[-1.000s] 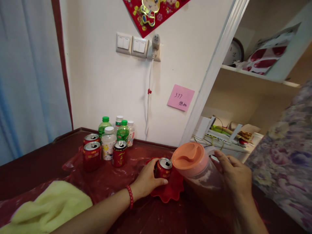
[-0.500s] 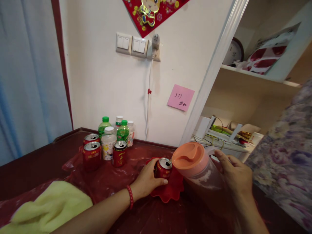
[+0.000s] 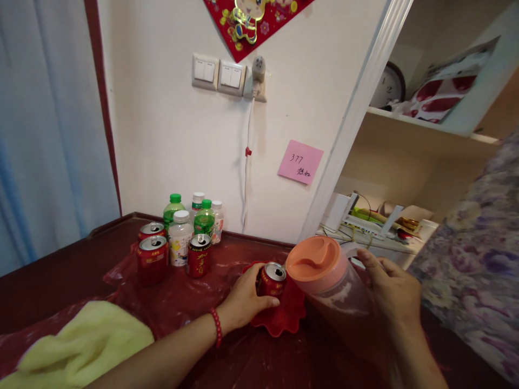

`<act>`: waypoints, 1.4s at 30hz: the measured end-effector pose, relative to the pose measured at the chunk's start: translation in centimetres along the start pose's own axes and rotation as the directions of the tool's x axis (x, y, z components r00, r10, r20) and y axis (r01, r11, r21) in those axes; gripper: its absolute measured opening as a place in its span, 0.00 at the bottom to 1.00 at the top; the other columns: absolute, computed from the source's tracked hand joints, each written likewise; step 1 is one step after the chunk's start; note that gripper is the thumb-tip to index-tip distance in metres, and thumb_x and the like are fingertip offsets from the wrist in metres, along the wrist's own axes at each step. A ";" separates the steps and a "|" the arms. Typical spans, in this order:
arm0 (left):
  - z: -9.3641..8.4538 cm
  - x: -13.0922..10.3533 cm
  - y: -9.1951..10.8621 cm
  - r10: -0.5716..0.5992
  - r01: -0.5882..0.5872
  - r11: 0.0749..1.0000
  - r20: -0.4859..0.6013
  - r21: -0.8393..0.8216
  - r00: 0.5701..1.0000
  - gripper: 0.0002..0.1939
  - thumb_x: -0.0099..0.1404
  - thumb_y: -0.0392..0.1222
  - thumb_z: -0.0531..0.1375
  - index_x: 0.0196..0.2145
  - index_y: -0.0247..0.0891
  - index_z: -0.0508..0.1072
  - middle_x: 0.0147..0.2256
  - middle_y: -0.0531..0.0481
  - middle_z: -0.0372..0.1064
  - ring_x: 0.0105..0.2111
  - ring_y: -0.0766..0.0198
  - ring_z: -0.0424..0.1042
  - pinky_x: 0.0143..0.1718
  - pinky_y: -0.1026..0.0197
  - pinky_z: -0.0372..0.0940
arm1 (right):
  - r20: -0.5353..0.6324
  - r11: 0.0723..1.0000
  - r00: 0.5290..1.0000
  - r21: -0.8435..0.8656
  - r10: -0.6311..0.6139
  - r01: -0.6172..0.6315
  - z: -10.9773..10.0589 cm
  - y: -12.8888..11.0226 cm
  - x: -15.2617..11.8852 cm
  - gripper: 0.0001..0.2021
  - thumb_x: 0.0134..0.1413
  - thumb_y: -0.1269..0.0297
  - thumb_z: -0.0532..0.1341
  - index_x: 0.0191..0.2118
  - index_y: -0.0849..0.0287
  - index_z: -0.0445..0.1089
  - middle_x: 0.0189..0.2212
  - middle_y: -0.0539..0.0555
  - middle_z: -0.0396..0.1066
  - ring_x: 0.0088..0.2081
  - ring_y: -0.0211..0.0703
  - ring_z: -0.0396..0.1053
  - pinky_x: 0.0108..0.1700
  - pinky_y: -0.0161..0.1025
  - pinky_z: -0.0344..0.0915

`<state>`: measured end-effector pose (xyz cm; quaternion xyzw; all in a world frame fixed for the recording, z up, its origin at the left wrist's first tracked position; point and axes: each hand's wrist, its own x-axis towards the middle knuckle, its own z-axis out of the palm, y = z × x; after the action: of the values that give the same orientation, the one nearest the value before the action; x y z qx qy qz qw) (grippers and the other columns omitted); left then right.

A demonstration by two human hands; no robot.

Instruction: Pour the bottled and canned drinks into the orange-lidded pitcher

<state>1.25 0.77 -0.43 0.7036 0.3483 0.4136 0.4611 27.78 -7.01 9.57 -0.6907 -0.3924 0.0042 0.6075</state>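
Note:
My left hand [image 3: 247, 300], with a red bead bracelet at the wrist, is wrapped round a red can [image 3: 272, 280] whose top is open. That can is over a red scalloped dish [image 3: 286, 319]. By its handle, my right hand [image 3: 391, 292] holds a clear pitcher [image 3: 338, 294] with an orange lid [image 3: 314, 262]. The pitcher is tilted left, its lid edge close beside the can's top. Whether liquid flows between them is too small to tell.
Several bottles [image 3: 180, 237] and three more red cans [image 3: 199, 256] stand at the back left of the table [image 3: 48, 259]. A yellow cloth [image 3: 89, 340] lies front left. Shelves [image 3: 430, 124] and floral fabric [image 3: 478, 243] are on the right.

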 end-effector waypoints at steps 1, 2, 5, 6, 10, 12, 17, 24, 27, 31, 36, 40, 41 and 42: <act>0.0 0.0 -0.1 0.001 -0.001 1.000 0.000 0.000 1.000 0.38 0.50 0.33 0.73 0.58 0.42 0.69 0.59 0.40 0.71 0.59 0.45 0.71 0.62 0.46 0.63 | 0.001 1.000 1.000 0.005 -0.003 0.003 0.0 0.0 0.0 0.27 0.47 0.33 0.66 0.21 0.55 0.67 0.17 0.45 0.59 0.24 0.39 0.54 0.26 0.38 0.51; 0.0 0.0 -0.1 0.001 -0.001 1.000 0.000 -0.001 1.000 0.38 0.50 0.33 0.73 0.58 0.43 0.69 0.59 0.40 0.71 0.59 0.45 0.71 0.62 0.46 0.63 | 0.002 1.000 1.000 0.009 -0.004 0.004 0.0 -0.1 0.0 0.27 0.47 0.33 0.66 0.21 0.55 0.67 0.17 0.45 0.59 0.24 0.39 0.54 0.26 0.38 0.51; 0.0 0.0 -0.1 -0.007 0.007 1.000 -0.001 -0.002 1.000 0.38 0.50 0.33 0.73 0.59 0.42 0.69 0.59 0.40 0.71 0.59 0.45 0.70 0.62 0.46 0.63 | 0.004 1.000 1.000 0.015 -0.001 0.001 0.0 -0.2 -0.2 0.27 0.47 0.34 0.66 0.21 0.55 0.67 0.17 0.45 0.57 0.24 0.39 0.53 0.27 0.38 0.51; 0.0 0.0 0.0 -0.013 0.013 1.000 -0.001 -0.002 1.000 0.38 0.50 0.32 0.73 0.59 0.42 0.69 0.59 0.40 0.72 0.59 0.45 0.70 0.62 0.46 0.63 | 0.003 1.000 1.000 0.009 0.001 -0.001 0.0 -0.3 -0.2 0.27 0.46 0.34 0.66 0.21 0.54 0.67 0.17 0.45 0.57 0.24 0.39 0.54 0.27 0.38 0.51; 0.1 0.0 0.1 -0.015 0.015 1.000 0.005 -0.013 1.000 0.38 0.50 0.32 0.73 0.58 0.41 0.69 0.59 0.40 0.71 0.59 0.46 0.71 0.62 0.47 0.63 | -0.002 1.000 1.000 -0.022 0.001 -0.001 -0.1 0.0 0.2 0.27 0.46 0.32 0.65 0.21 0.54 0.67 0.16 0.45 0.58 0.24 0.40 0.54 0.27 0.38 0.52; 0.1 0.0 0.2 -0.009 0.009 1.000 0.007 -0.020 1.000 0.38 0.50 0.32 0.73 0.58 0.41 0.69 0.59 0.40 0.71 0.59 0.46 0.71 0.62 0.47 0.63 | 0.012 1.000 1.000 -0.023 0.007 -0.007 -0.1 0.4 0.6 0.28 0.44 0.31 0.65 0.20 0.54 0.67 0.15 0.45 0.57 0.23 0.39 0.54 0.27 0.38 0.52; 0.1 -0.1 0.4 -0.028 0.027 1.000 -0.007 -0.008 1.000 0.39 0.49 0.32 0.73 0.58 0.42 0.69 0.59 0.40 0.72 0.59 0.45 0.70 0.62 0.46 0.63 | 0.020 1.000 1.000 -0.016 0.004 -0.003 0.0 0.8 0.9 0.29 0.42 0.30 0.66 0.19 0.54 0.66 0.14 0.45 0.57 0.22 0.39 0.54 0.26 0.38 0.53; 0.1 0.0 0.1 -0.011 0.011 1.000 0.002 -0.004 1.000 0.38 0.50 0.32 0.72 0.59 0.41 0.69 0.60 0.40 0.71 0.60 0.46 0.70 0.63 0.47 0.62 | -0.002 1.000 1.000 -0.004 -0.005 0.005 -0.1 0.2 0.2 0.28 0.45 0.31 0.65 0.20 0.54 0.66 0.15 0.44 0.56 0.23 0.39 0.53 0.25 0.38 0.51; 0.1 0.0 0.0 -0.009 0.009 1.000 -0.006 0.005 1.000 0.38 0.50 0.32 0.73 0.58 0.42 0.70 0.59 0.41 0.72 0.59 0.45 0.71 0.62 0.46 0.63 | 0.010 1.000 1.000 -0.023 -0.003 0.004 -0.1 0.4 0.5 0.29 0.43 0.30 0.65 0.19 0.54 0.66 0.14 0.45 0.56 0.22 0.39 0.54 0.25 0.38 0.51; 0.1 0.0 0.0 -0.002 0.003 1.000 -0.023 0.016 1.000 0.39 0.49 0.34 0.74 0.58 0.43 0.71 0.58 0.41 0.74 0.58 0.44 0.71 0.62 0.45 0.63 | 0.003 1.000 1.000 -0.011 -0.004 0.004 -0.1 0.4 0.5 0.29 0.43 0.31 0.66 0.19 0.55 0.67 0.14 0.45 0.56 0.22 0.39 0.53 0.25 0.38 0.52; 0.1 0.0 0.0 0.002 -0.002 1.000 -0.018 0.019 1.000 0.38 0.50 0.34 0.74 0.58 0.43 0.71 0.58 0.41 0.73 0.58 0.44 0.71 0.62 0.45 0.63 | -0.009 1.000 1.000 0.001 -0.017 0.017 -0.1 -0.1 0.1 0.27 0.46 0.33 0.66 0.20 0.55 0.67 0.14 0.44 0.55 0.22 0.38 0.53 0.25 0.38 0.51; 0.0 0.0 0.1 0.002 -0.002 1.000 -0.022 0.029 1.000 0.38 0.50 0.35 0.75 0.59 0.43 0.71 0.58 0.41 0.73 0.58 0.44 0.71 0.63 0.45 0.62 | -0.005 0.999 1.000 -0.013 -0.031 0.031 -0.1 0.1 0.2 0.28 0.45 0.32 0.66 0.18 0.54 0.65 0.14 0.44 0.55 0.22 0.38 0.53 0.25 0.38 0.51; 0.0 0.0 0.1 0.004 -0.003 1.000 -0.022 0.031 1.000 0.38 0.50 0.35 0.75 0.59 0.43 0.71 0.58 0.41 0.73 0.59 0.44 0.71 0.63 0.46 0.62 | -0.006 0.999 0.999 -0.015 -0.033 0.033 -0.1 0.2 0.3 0.28 0.45 0.32 0.65 0.18 0.54 0.65 0.14 0.44 0.56 0.22 0.38 0.53 0.25 0.38 0.52; 0.0 0.0 0.2 0.005 -0.004 0.999 -0.021 0.032 1.000 0.38 0.50 0.35 0.75 0.59 0.43 0.72 0.58 0.41 0.74 0.59 0.44 0.71 0.62 0.46 0.63 | -0.008 0.999 0.999 -0.018 -0.032 0.032 -0.1 0.3 0.4 0.29 0.45 0.32 0.65 0.18 0.54 0.65 0.14 0.44 0.56 0.22 0.38 0.53 0.25 0.38 0.52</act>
<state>1.28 0.67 -0.26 0.7072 0.3581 0.4165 0.4451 28.29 -6.88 9.56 -0.6897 -0.4007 -0.0121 0.6030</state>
